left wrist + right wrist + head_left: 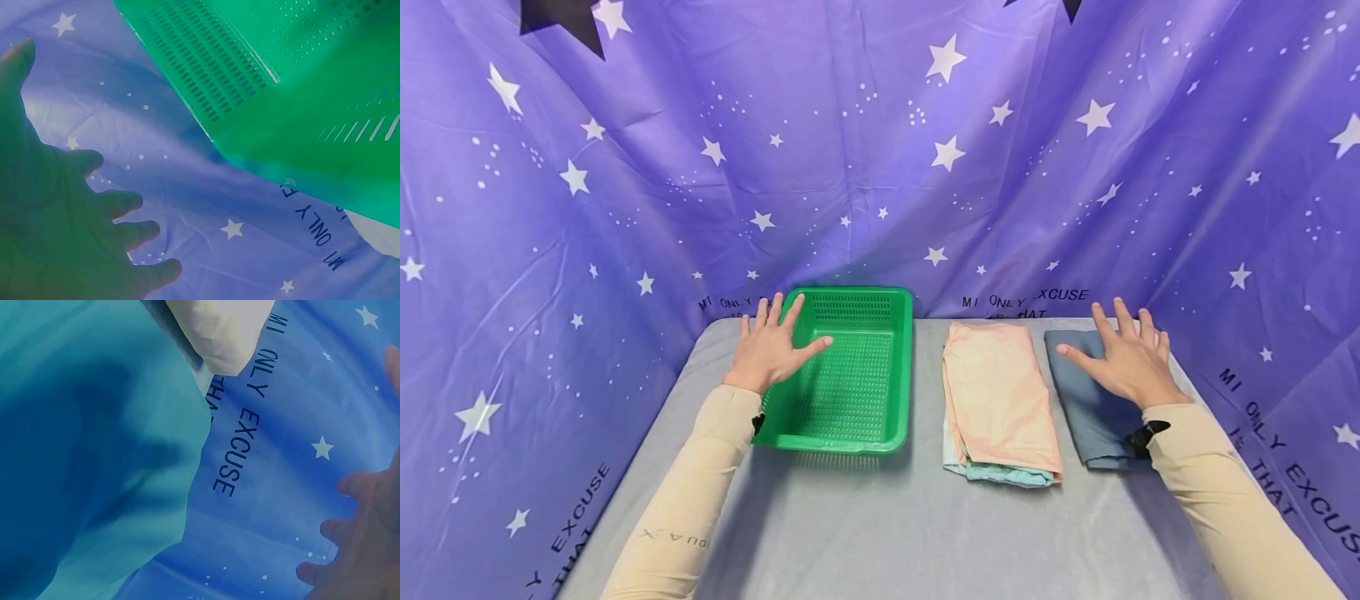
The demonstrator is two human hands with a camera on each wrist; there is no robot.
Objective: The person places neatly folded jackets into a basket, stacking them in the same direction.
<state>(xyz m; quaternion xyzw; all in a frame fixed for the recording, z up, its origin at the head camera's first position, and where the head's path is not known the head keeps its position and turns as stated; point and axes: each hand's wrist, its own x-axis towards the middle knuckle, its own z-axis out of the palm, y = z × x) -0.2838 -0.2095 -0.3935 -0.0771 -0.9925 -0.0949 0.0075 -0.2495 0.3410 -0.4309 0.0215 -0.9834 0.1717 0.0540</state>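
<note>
In the head view my left hand, fingers spread, is over the left rim of a green plastic basket with perforated walls and floor. Nothing is in that hand; in the left wrist view its fingers stand apart from the basket's wall. My right hand is likewise spread, above a folded dark blue cloth on the right. Between basket and blue cloth lies a folded peach cloth, with a light teal cloth showing beneath its near edge.
A grey cover lies over the table. Purple star-print curtain hangs behind and along both sides, close to the table's edges. The basket stands near the far edge.
</note>
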